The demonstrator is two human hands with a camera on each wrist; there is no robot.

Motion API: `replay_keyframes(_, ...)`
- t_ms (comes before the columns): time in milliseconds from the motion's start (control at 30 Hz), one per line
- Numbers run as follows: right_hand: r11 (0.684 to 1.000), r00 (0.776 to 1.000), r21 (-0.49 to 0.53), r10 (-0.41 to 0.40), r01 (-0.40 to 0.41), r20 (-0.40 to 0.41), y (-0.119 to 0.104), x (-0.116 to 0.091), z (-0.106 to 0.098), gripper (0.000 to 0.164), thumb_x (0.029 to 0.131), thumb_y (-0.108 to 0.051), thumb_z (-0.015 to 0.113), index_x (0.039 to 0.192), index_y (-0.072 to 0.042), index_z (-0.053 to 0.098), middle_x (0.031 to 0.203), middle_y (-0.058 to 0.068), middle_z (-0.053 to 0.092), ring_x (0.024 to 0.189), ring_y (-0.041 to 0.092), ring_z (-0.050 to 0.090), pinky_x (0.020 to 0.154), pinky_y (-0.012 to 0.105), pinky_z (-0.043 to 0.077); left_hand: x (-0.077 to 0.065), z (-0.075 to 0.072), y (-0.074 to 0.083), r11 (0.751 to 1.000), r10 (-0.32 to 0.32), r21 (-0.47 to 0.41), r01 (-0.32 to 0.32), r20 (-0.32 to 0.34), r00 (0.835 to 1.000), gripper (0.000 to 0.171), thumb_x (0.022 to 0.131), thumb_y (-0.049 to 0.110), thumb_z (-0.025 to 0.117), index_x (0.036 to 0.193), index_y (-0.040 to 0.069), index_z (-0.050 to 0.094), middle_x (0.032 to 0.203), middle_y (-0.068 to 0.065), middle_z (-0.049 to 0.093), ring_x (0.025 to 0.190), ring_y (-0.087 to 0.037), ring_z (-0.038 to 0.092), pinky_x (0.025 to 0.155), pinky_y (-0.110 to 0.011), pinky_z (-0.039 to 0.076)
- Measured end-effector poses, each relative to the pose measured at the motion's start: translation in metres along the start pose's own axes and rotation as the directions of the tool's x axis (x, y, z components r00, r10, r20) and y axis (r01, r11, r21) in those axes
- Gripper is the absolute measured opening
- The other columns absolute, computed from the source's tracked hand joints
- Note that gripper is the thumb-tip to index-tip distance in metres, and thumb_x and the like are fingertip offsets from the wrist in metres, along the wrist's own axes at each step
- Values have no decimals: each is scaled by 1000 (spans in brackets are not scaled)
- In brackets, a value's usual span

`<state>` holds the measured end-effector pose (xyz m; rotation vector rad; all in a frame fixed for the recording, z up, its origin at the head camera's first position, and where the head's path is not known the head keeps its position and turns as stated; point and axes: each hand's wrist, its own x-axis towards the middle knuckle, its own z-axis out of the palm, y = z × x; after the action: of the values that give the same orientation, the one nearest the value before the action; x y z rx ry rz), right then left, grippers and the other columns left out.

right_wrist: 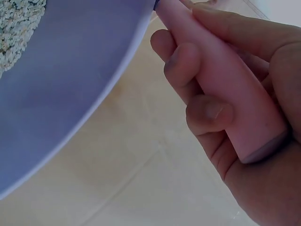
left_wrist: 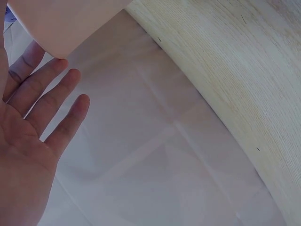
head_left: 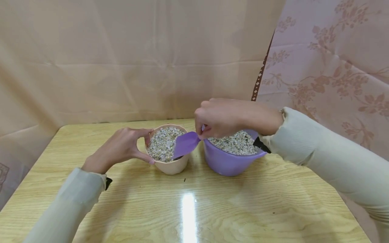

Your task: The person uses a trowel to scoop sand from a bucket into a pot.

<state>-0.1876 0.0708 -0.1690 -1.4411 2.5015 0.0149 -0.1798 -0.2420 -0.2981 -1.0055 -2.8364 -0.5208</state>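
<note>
A peach flower pot (head_left: 171, 167) full of pale gravel (head_left: 162, 143) stands on the table. My left hand (head_left: 120, 148) steadies it from the left, thumb at the near rim and fingers at the far side. In the left wrist view, fingertips (left_wrist: 59, 66) meet the pot's wall (left_wrist: 80, 19), while the outer fingers are apart from it. My right hand (head_left: 222, 116) grips a small trowel by its pink handle (right_wrist: 223, 89). The trowel's purple blade (head_left: 186, 143) tilts down over the pot's right rim, its tip at the gravel.
Right of the pot stands a purple basin (head_left: 228, 162) holding more gravel (head_left: 237, 143), under my right wrist. The wooden table (head_left: 136, 209) has a few dark specks. A beige cloth (head_left: 136, 67) hangs behind, and a floral cloth (head_left: 331, 77) at right.
</note>
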Motion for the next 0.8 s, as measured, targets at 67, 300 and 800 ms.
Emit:
replay_keyframes(67,1000,1000,-20,9,-9,-2,1,-1,-1,9,92,-17,72,93,-20,80,89,-10,72,74,6,64,70,30,52,0,0,0,1000,4,0,-4,-2,1000,53,54,61,88,79,24,60,128,-9,67,54,-5,23,50,-26,28)
replay_keyframes(300,999,998,-49,-21,19,-51,4,-5,-3,9,91,-18,72,90,-21,80,83,-13,69,69,5,61,68,32,50,-1,0,0,1000,12,5,-12,-11,1000,52,55,62,87,79,24,61,127,-9,67,54,-5,23,50,-26,27)
replay_keyframes(800,993,931,81,-50,85,-360,47,-54,-4,10,90,-11,74,97,-14,80,82,-8,74,62,0,63,56,22,51,-1,-2,-2,1000,-1,-12,1,12,1000,47,57,58,87,79,25,62,125,-9,68,54,-3,21,51,-25,28)
